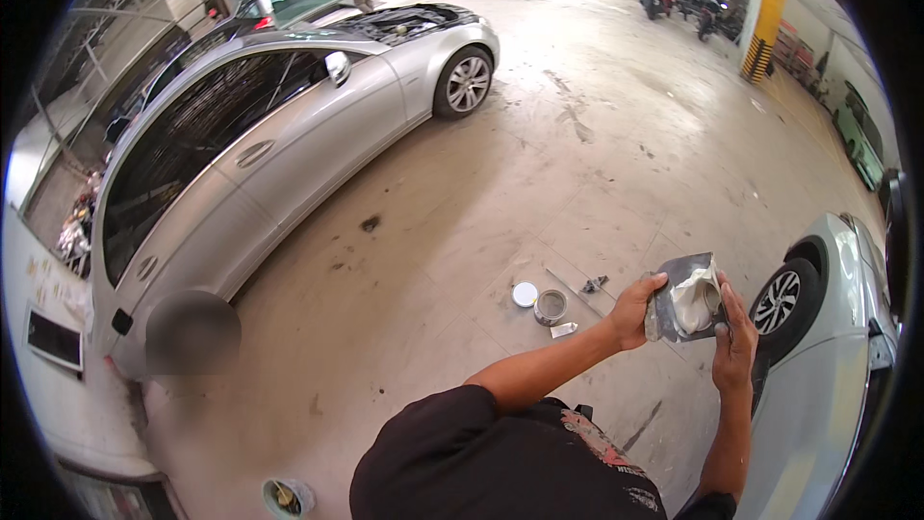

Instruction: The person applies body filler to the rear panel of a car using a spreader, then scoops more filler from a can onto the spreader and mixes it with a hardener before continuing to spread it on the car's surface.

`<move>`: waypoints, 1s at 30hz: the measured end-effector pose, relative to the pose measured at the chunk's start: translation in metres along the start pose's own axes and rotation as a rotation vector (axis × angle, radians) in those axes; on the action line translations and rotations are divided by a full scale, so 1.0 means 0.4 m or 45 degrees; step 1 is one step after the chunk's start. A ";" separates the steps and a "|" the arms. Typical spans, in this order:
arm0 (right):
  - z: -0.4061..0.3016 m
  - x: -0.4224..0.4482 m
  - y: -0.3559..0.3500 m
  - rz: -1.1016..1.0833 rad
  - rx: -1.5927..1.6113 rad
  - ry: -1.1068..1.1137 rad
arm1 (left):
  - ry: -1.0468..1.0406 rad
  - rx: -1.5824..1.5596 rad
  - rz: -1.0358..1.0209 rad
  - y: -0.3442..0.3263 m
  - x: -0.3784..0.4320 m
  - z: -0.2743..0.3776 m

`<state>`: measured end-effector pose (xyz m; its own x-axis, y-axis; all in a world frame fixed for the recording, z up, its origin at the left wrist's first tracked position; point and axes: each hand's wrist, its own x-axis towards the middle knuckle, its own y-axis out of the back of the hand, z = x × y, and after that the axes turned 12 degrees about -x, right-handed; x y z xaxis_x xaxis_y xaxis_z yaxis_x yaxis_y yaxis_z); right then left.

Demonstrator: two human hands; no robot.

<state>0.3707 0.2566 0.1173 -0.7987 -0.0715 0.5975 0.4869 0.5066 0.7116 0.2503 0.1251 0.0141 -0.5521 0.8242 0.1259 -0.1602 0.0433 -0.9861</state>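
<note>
My left hand (639, 310) grips the left side of a dark flat mixing plate (668, 307). A heap of creamy white paste, which looks like body filler (693, 307), is smeared across the plate. My right hand (735, 336) is closed at the plate's right side, on what looks like a thin flat spreader (715, 297) touching the paste; the fingers partly hide it. On the floor beyond my left forearm stand an open tin (551, 308) and its round white lid (525, 295). A small white tube (564, 330) lies next to the tin.
A silver car (325, 94) with its engine bay exposed stands on the left. Close by my right arm is a pale car's front wheel (783, 300). A thin rod (574, 292) and a crumpled dark scrap (595, 284) lie on the floor. A bucket (289, 497) stands behind, lower left.
</note>
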 end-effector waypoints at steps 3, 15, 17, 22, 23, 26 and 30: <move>0.035 -0.032 0.001 -0.091 -0.052 0.010 | -0.040 0.010 0.020 -0.002 -0.007 -0.004; 0.082 -0.107 -0.023 0.254 -0.255 -0.506 | -0.530 0.305 0.243 -0.064 -0.009 0.093; 0.057 -0.090 -0.053 0.615 0.386 -0.727 | -0.584 0.288 0.062 -0.104 -0.001 0.113; -0.009 -0.040 -0.127 0.781 1.441 -0.772 | -0.755 0.358 0.151 -0.102 0.024 0.064; -0.008 -0.037 -0.131 0.754 1.484 -0.805 | -0.778 0.367 0.195 -0.111 0.022 0.049; 0.012 -0.040 -0.145 0.791 1.499 -0.886 | -0.809 0.640 0.087 -0.080 0.038 0.027; 0.033 -0.027 -0.153 0.768 1.645 -0.813 | -0.780 1.310 -0.293 -0.062 0.040 0.002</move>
<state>0.3450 0.2375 0.0624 -0.7799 0.5999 0.1784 0.4237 0.7159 -0.5550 0.2447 0.1368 0.0405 -0.6752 0.4417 0.5908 -0.7254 -0.5432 -0.4228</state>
